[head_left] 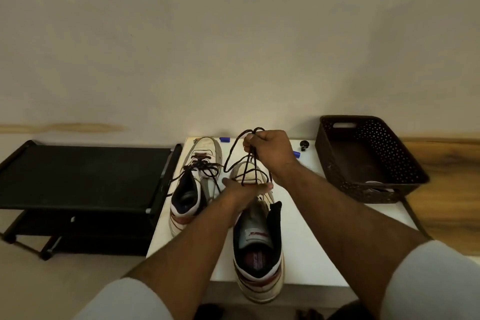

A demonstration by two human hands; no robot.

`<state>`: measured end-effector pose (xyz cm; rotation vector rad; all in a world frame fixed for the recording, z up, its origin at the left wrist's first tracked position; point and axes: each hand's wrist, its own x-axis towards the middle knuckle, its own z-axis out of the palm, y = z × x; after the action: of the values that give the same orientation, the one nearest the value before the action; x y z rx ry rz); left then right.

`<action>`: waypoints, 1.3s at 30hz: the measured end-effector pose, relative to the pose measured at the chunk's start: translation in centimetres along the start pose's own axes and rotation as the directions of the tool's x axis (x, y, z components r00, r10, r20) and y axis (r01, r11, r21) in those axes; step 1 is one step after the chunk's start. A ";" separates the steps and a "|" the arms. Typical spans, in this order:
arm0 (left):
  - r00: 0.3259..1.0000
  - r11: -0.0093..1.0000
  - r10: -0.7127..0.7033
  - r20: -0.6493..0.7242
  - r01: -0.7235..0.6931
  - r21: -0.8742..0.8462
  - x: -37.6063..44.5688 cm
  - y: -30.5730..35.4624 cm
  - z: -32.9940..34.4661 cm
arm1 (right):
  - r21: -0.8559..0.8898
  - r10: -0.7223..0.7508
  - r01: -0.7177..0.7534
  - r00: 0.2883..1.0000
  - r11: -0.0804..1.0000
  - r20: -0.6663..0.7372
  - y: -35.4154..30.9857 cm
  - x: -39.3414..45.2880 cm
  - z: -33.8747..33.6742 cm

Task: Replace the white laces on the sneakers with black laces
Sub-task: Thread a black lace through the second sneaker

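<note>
Nearest, right sneaker (pixel 257 254) at lower centre, pressed flat at the tongue by left hand (pixel 244 189), fingers straight. Above it, centre frame, right hand (pixel 270 149) fisted around bunched black lace (pixel 240 158), loops dangling below onto the toe

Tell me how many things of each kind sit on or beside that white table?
Sneakers: 2, one already laced in black, one under the hands
Black laces: 2, one on the left sneaker, one held up by the right hand
Blue caps: 2
Black knob: 1
Brown basket: 1
Black shoe rack: 1
Total: 9
</note>
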<state>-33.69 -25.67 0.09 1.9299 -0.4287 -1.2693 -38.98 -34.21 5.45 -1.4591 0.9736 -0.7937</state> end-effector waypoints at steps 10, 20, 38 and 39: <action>0.932 0.894 -0.195 -0.307 0.298 0.336 1.7 -0.5 3.9 | 0.076 0.078 -0.072 0.994 0.995 -0.077 -0.1 -0.2 -0.2; 0.955 0.920 -0.093 -0.283 0.191 0.342 0.3 -1.0 3.9 | 0.067 -0.031 0.042 0.986 0.997 -0.163 -6.9 1.6 0.4; 0.815 0.820 0.385 -0.434 -0.085 0.566 0.2 -0.1 3.0 | 0.143 -0.028 0.034 0.999 0.989 -0.045 -5.6 -1.0 0.4; 0.808 0.811 0.396 -0.437 -0.084 0.579 0.2 -0.1 3.1 | 0.169 -0.018 0.025 0.999 0.985 -0.043 -5.5 -1.2 0.4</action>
<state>-36.37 -26.99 -0.74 2.4835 -0.7696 -0.3887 -38.42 -32.92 10.94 -1.3125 0.8997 -0.9032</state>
